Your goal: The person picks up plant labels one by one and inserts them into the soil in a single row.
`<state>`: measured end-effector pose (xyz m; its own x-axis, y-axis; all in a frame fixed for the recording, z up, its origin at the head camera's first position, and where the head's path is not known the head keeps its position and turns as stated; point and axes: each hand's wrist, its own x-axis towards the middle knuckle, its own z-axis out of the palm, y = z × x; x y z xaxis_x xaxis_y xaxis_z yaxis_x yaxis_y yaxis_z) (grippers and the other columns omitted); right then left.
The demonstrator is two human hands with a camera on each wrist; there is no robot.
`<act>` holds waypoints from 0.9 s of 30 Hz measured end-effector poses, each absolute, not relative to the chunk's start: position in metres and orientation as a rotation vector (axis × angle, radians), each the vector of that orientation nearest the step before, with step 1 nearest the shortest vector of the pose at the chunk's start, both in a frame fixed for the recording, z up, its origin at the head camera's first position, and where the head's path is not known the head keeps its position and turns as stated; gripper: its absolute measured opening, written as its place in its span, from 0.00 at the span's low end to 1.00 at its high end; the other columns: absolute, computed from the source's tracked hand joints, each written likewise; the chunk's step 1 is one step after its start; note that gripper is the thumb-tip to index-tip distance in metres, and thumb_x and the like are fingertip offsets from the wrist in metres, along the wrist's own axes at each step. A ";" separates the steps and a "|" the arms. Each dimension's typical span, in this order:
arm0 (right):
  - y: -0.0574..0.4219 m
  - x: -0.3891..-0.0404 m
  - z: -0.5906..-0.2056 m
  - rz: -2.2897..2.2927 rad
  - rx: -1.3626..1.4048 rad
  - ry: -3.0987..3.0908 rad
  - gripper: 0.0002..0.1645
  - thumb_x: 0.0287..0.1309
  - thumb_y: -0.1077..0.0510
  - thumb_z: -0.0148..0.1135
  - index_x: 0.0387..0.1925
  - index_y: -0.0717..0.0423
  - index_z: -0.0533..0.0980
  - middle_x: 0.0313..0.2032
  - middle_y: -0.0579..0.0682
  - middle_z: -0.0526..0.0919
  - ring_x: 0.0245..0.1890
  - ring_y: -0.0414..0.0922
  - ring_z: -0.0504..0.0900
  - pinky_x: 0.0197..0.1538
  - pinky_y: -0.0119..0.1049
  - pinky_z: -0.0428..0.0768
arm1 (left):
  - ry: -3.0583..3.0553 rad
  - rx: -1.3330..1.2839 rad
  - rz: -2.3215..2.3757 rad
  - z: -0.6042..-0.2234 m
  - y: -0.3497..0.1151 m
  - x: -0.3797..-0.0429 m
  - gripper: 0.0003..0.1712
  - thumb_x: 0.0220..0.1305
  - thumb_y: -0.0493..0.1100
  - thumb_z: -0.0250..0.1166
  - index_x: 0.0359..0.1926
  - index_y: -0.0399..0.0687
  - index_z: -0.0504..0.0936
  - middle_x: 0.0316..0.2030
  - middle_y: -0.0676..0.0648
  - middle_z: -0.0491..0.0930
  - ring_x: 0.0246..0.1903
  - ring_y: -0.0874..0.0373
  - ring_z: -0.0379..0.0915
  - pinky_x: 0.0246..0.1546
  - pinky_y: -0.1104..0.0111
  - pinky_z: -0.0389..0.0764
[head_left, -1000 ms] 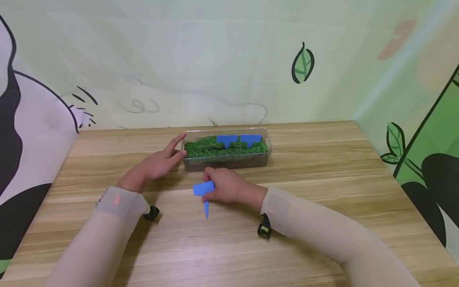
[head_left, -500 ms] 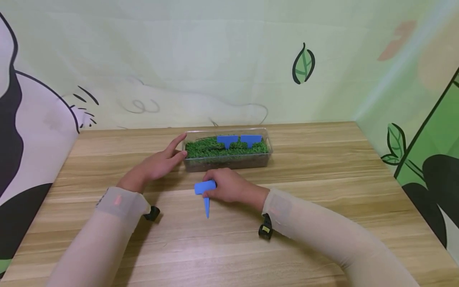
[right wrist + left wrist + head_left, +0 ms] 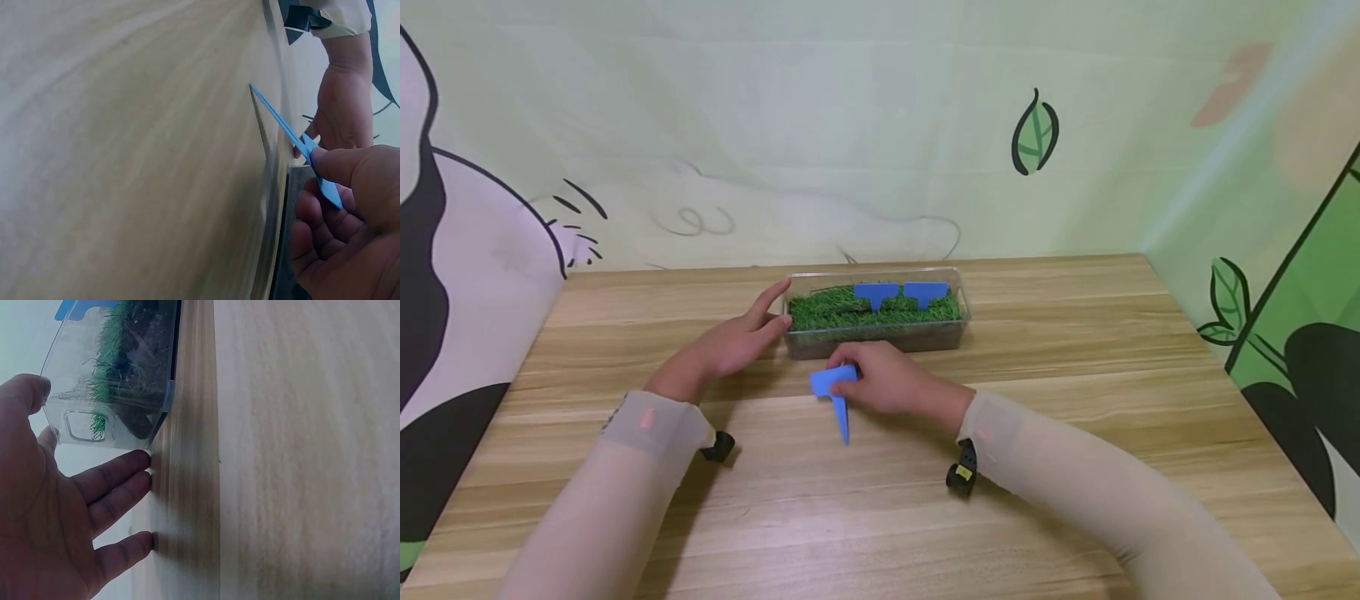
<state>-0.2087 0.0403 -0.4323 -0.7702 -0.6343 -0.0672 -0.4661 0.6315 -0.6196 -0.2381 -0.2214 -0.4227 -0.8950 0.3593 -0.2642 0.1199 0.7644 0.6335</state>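
Note:
My right hand (image 3: pixel 886 379) pinches a blue T-shaped plant label (image 3: pixel 842 417) between thumb and fingers, its pointed stem angled down toward the table. In the right wrist view, that label (image 3: pixel 286 128) has its tip close over the wood. Just behind this hand stands a clear plastic box (image 3: pixel 880 342) with dark filling and green artificial grass (image 3: pixel 842 319). Two more blue labels (image 3: pixel 876 292) stand upright in the grass, side by side toward the right. My left hand (image 3: pixel 730 343) rests at the box's left end, thumb and fingers spread; the left wrist view shows fingertips against its wall (image 3: pixel 87 425).
The light wooden table (image 3: pixel 820 517) runs back to a printed fabric backdrop (image 3: pixel 865 125) just behind the box. Black wrist cameras (image 3: pixel 719 447) hang under both sleeves, near the tabletop.
My right hand has shifted slightly right and toward the box, carrying the label, whose stem now slants more to the right. The left hand and box stay put.

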 end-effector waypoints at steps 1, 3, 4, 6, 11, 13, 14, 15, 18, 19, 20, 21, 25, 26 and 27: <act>0.041 -0.210 -0.432 -0.867 -0.894 2.570 0.14 0.65 0.49 0.67 0.49 0.49 0.80 0.37 0.43 0.83 0.35 0.41 0.77 0.42 0.34 0.77 | 2.586 0.365 0.896 -0.422 -0.221 -0.238 0.38 0.76 0.68 0.37 0.77 0.83 0.29 0.72 0.37 0.65 0.64 0.29 0.67 0.66 0.34 0.60; 0.043 -0.211 -0.430 -0.884 -0.886 2.562 0.14 0.65 0.50 0.67 0.49 0.49 0.80 0.37 0.42 0.83 0.34 0.41 0.77 0.41 0.34 0.77 | 2.584 0.364 0.901 -0.422 -0.221 -0.238 0.38 0.76 0.68 0.37 0.77 0.82 0.29 0.72 0.37 0.65 0.64 0.29 0.67 0.66 0.34 0.60; 0.044 -0.211 -0.429 -0.893 -0.881 2.560 0.14 0.65 0.50 0.67 0.49 0.48 0.80 0.38 0.43 0.83 0.35 0.41 0.77 0.41 0.34 0.77 | 2.582 0.365 0.903 -0.423 -0.222 -0.238 0.38 0.76 0.68 0.37 0.77 0.82 0.29 0.72 0.37 0.65 0.64 0.29 0.67 0.66 0.34 0.60; 0.045 -0.212 -0.426 -0.921 -0.867 2.553 0.12 0.67 0.51 0.65 0.49 0.48 0.80 0.39 0.43 0.83 0.36 0.41 0.77 0.42 0.35 0.76 | 2.581 0.363 0.908 -0.423 -0.222 -0.239 0.38 0.76 0.68 0.37 0.77 0.83 0.29 0.72 0.37 0.66 0.64 0.30 0.68 0.66 0.35 0.60; 0.048 -0.213 -0.415 -0.977 -0.877 2.539 0.11 0.73 0.52 0.57 0.50 0.47 0.80 0.40 0.44 0.83 0.35 0.41 0.76 0.41 0.35 0.74 | 2.577 0.347 0.918 -0.424 -0.221 -0.240 0.37 0.76 0.69 0.37 0.77 0.85 0.29 0.72 0.38 0.66 0.65 0.30 0.67 0.66 0.35 0.60; 0.049 -0.213 -0.409 -1.000 -0.906 2.533 0.11 0.73 0.52 0.55 0.50 0.47 0.80 0.38 0.44 0.83 0.32 0.41 0.75 0.39 0.34 0.73 | 2.574 0.339 0.921 -0.424 -0.221 -0.239 0.37 0.75 0.70 0.37 0.76 0.86 0.29 0.72 0.38 0.65 0.65 0.30 0.66 0.67 0.35 0.60; 0.049 -0.214 -0.405 -1.015 -0.922 2.527 0.11 0.73 0.52 0.55 0.50 0.47 0.80 0.37 0.44 0.83 0.31 0.41 0.74 0.37 0.34 0.73 | 2.571 0.340 0.922 -0.424 -0.222 -0.239 0.37 0.75 0.70 0.37 0.77 0.85 0.29 0.72 0.38 0.65 0.66 0.30 0.66 0.67 0.35 0.59; 0.050 -0.214 -0.402 -1.025 -0.937 2.524 0.10 0.73 0.52 0.56 0.49 0.47 0.79 0.36 0.43 0.82 0.29 0.41 0.73 0.35 0.34 0.73 | 2.569 0.340 0.923 -0.424 -0.222 -0.239 0.38 0.75 0.70 0.38 0.77 0.85 0.29 0.72 0.38 0.65 0.66 0.30 0.66 0.67 0.35 0.59; 0.050 -0.218 -0.392 -1.049 -0.975 2.524 0.09 0.73 0.51 0.56 0.47 0.46 0.79 0.34 0.43 0.81 0.28 0.41 0.72 0.34 0.34 0.73 | 2.564 0.337 0.928 -0.424 -0.223 -0.240 0.38 0.75 0.70 0.38 0.77 0.85 0.30 0.72 0.38 0.65 0.66 0.31 0.66 0.67 0.34 0.59; 0.050 -0.219 -0.389 -1.059 -0.981 2.526 0.08 0.73 0.51 0.56 0.47 0.45 0.79 0.34 0.44 0.81 0.27 0.40 0.72 0.34 0.34 0.73 | 2.563 0.337 0.932 -0.424 -0.223 -0.240 0.38 0.75 0.70 0.38 0.77 0.85 0.30 0.72 0.38 0.65 0.66 0.31 0.66 0.67 0.34 0.59; 0.050 -0.220 -0.385 -1.070 -0.984 2.528 0.08 0.72 0.51 0.57 0.46 0.45 0.79 0.34 0.43 0.81 0.26 0.40 0.72 0.33 0.34 0.73 | 2.563 0.339 0.932 -0.424 -0.223 -0.240 0.38 0.75 0.70 0.38 0.77 0.84 0.30 0.72 0.38 0.66 0.66 0.31 0.66 0.67 0.34 0.59; 0.050 -0.221 -0.382 -1.074 -0.989 2.537 0.08 0.72 0.51 0.57 0.46 0.44 0.79 0.33 0.44 0.81 0.25 0.40 0.71 0.32 0.35 0.73 | 2.564 0.342 0.930 -0.424 -0.224 -0.240 0.38 0.75 0.70 0.38 0.77 0.84 0.30 0.72 0.38 0.66 0.66 0.31 0.66 0.67 0.34 0.59; 0.050 -0.226 -0.367 -1.102 -1.009 2.585 0.06 0.71 0.51 0.59 0.44 0.45 0.79 0.34 0.43 0.82 0.25 0.41 0.72 0.32 0.35 0.73 | 2.565 0.346 0.928 -0.425 -0.224 -0.241 0.38 0.75 0.70 0.38 0.77 0.83 0.30 0.71 0.38 0.66 0.66 0.31 0.66 0.67 0.34 0.59; 0.050 -0.227 -0.364 -1.109 -1.007 2.596 0.06 0.71 0.51 0.59 0.44 0.45 0.80 0.35 0.42 0.82 0.26 0.41 0.72 0.32 0.35 0.73 | 2.565 0.345 0.926 -0.425 -0.224 -0.241 0.38 0.75 0.70 0.38 0.77 0.83 0.30 0.71 0.38 0.66 0.66 0.31 0.66 0.67 0.34 0.59; 0.049 -0.229 -0.360 -1.121 -1.009 2.601 0.07 0.71 0.51 0.59 0.44 0.46 0.80 0.35 0.43 0.82 0.27 0.42 0.72 0.33 0.35 0.73 | 2.566 0.343 0.925 -0.425 -0.225 -0.241 0.38 0.75 0.70 0.38 0.77 0.84 0.30 0.71 0.38 0.66 0.66 0.32 0.67 0.67 0.35 0.59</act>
